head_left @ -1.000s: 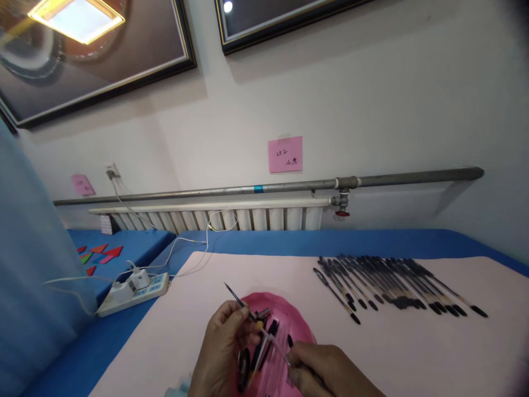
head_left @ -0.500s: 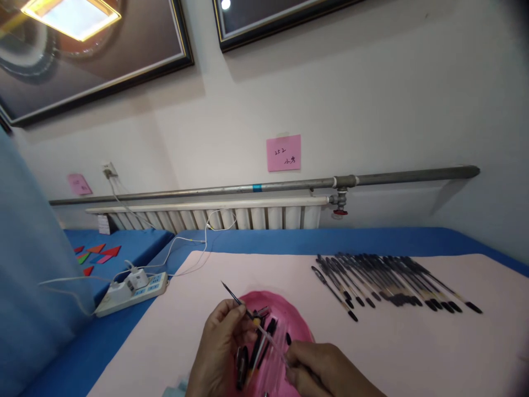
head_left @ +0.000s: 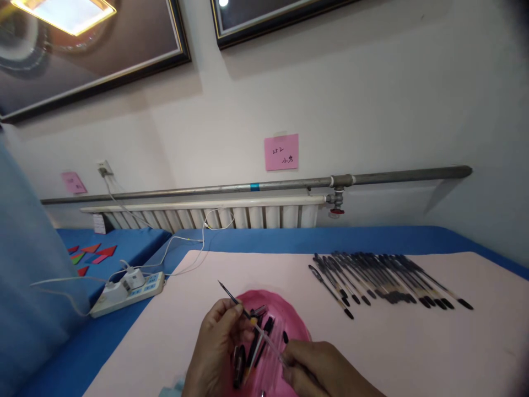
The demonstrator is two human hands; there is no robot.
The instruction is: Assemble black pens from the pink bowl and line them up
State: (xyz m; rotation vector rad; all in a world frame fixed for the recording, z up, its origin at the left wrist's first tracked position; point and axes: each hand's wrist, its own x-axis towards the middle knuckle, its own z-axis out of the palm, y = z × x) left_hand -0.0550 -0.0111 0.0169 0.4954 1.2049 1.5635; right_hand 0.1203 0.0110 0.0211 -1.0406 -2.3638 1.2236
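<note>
My left hand (head_left: 217, 336) pinches a thin pen refill (head_left: 229, 292), its dark pointed tip aimed up and to the left. Behind the fingers the refill has a yellowish stretch and lines up with a clear, narrow tube (head_left: 269, 343). Closed around the tube's lower end is my right hand (head_left: 312, 364); whether the refill sits inside the tube, I cannot tell. A small black tip (head_left: 285, 337) shows beside the right fingers. Below both hands is a pink bowl (head_left: 295, 317) holding clear pen barrels (head_left: 268, 375), black caps (head_left: 239, 364) and other pen parts.
Many assembled black pens (head_left: 372, 275) lie in a slanted row on the pink sheet (head_left: 413, 353), to the right. At left, a power strip (head_left: 142, 292) with plugs and white cables rests on the blue table cover (head_left: 264, 240). A radiator (head_left: 256, 218) runs along the wall.
The view has shifted slightly. Both hands keep the refill and tube in nearly the same position over the bowl.
</note>
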